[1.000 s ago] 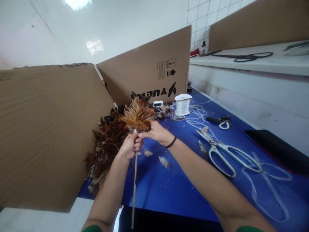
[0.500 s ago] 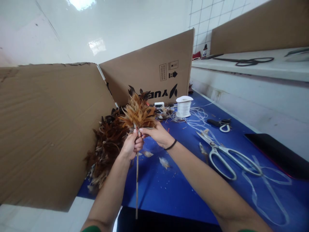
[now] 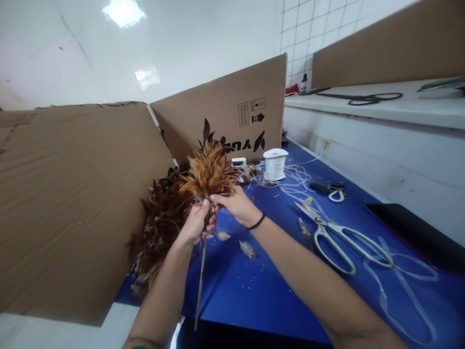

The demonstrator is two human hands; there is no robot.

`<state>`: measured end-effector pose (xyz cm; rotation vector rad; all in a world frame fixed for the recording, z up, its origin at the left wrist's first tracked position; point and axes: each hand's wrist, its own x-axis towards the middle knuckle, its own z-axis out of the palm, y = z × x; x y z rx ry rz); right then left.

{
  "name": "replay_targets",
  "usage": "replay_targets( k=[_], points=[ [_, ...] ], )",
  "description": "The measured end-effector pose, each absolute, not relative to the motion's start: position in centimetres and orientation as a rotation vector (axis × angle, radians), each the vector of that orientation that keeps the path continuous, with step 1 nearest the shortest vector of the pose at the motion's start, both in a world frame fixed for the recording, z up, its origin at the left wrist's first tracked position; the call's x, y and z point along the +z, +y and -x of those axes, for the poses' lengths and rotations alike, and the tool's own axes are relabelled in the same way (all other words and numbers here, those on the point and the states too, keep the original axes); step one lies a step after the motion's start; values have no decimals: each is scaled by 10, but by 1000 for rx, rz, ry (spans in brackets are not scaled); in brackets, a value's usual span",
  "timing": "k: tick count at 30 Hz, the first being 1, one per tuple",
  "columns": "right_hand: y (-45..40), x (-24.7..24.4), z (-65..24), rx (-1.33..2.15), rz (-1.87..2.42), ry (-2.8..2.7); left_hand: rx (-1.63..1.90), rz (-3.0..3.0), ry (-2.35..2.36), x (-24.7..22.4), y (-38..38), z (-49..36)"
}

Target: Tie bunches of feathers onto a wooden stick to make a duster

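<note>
A bunch of orange-brown feathers (image 3: 209,169) with a few dark tips fans upward from a thin stick (image 3: 200,286). My left hand (image 3: 198,220) is closed around the stick just under the feathers, and the stick slants down below it. My right hand (image 3: 236,203) pinches the base of the feather bunch from the right, its fingertips touching those of my left hand. Beside them on the left lies a heap of dark brown feathers (image 3: 160,213).
On the blue table (image 3: 254,291) are large scissors (image 3: 334,228), a white ribbon spool (image 3: 275,165), loose ribbon, small black-handled snips (image 3: 329,189), a black flat object (image 3: 414,232) and stray feathers. Cardboard panels (image 3: 72,208) stand left and behind; black scissors (image 3: 370,98) lie on a ledge.
The stick's lower end has swung left, so it now slants. The feather bunch has turned slightly in my hands, with a dark feather now standing up higher. The view has shifted a little.
</note>
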<state>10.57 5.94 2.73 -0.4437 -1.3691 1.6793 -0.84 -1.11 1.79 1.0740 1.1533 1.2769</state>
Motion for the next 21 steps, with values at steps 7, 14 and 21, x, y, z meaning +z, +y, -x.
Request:
replay_targets(
  k=[7, 14, 21],
  points=[
    [58, 32, -110, 1651, 348, -1367, 1275, -1254, 1339, 29, -19, 5],
    [58, 33, -111, 1615, 297, -1381, 1285, -1366, 1460, 27, -20, 3],
    [62, 32, -112, 1654, 299, -1358, 1372, -1372, 1493, 24, -18, -4]
  ],
)
